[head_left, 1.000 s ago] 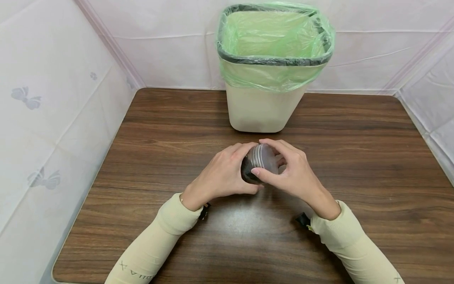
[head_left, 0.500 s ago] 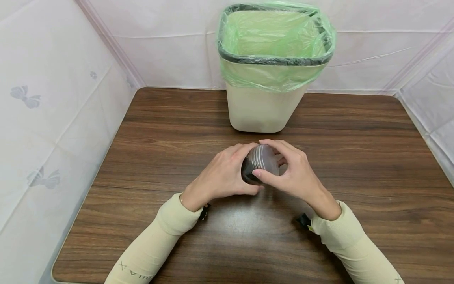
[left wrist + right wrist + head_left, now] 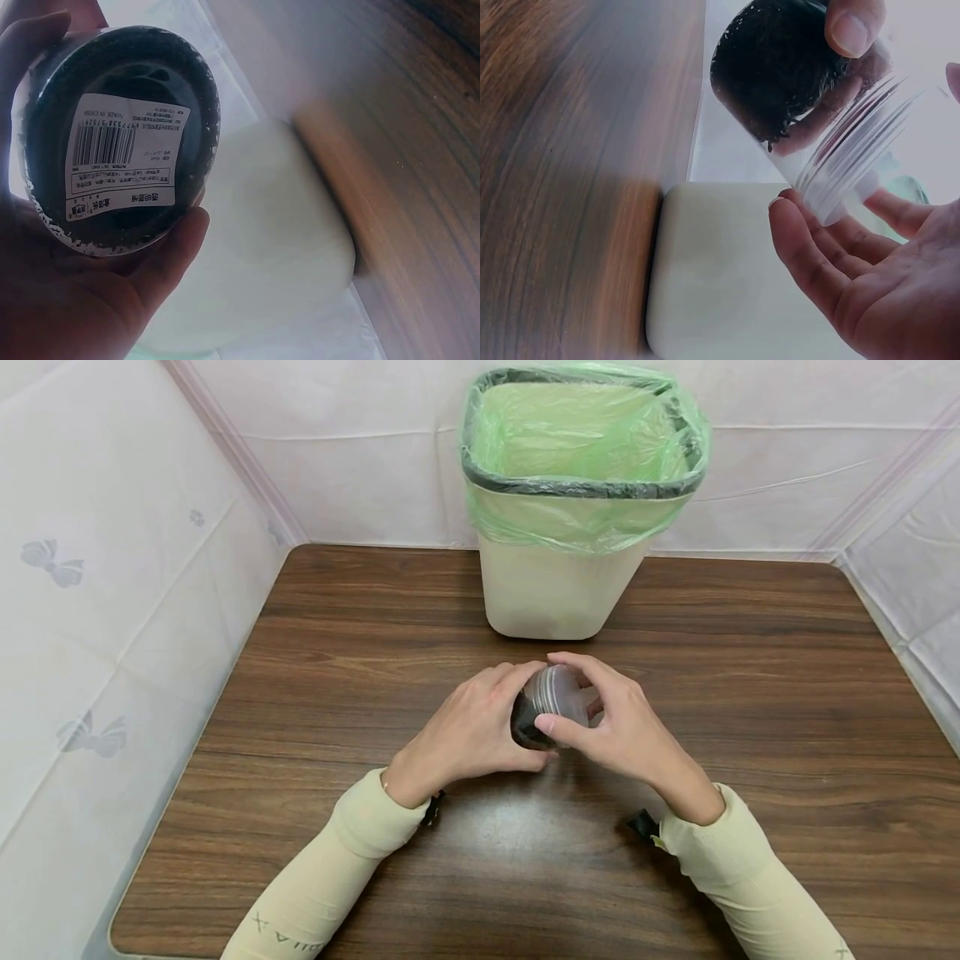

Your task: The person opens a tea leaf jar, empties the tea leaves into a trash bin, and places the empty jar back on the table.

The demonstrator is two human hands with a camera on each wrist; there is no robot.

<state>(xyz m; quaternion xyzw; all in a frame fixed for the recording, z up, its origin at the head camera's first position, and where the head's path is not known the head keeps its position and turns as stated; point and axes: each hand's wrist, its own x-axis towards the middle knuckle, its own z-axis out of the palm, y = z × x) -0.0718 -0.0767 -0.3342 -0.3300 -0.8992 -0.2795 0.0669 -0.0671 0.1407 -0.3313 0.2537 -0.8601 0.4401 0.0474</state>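
Note:
A clear jar (image 3: 531, 722) with black contents is tilted on its side between the two hands, above the table. My left hand (image 3: 472, 722) grips its body, thumb on the near side and fingers over the far side. A white barcode label (image 3: 124, 157) on the jar's base faces the left wrist camera. At the other end, my right hand (image 3: 622, 718) curls its thumb and fingers round the clear lid (image 3: 570, 697), beside the ridged neck. In the right wrist view, the dark contents (image 3: 780, 75) lie toward the base, leaving the part near the neck see-through.
A cream waste bin (image 3: 555, 589) lined with a green bag (image 3: 577, 518) stands just beyond the hands at the back of the brown wooden table (image 3: 360, 627). Pale patterned sheeting (image 3: 345, 460) encloses the back and sides.
My right hand has shifted very slightly around the lid end. The left hand keeps its grip on the jar, and the bin stays in place.

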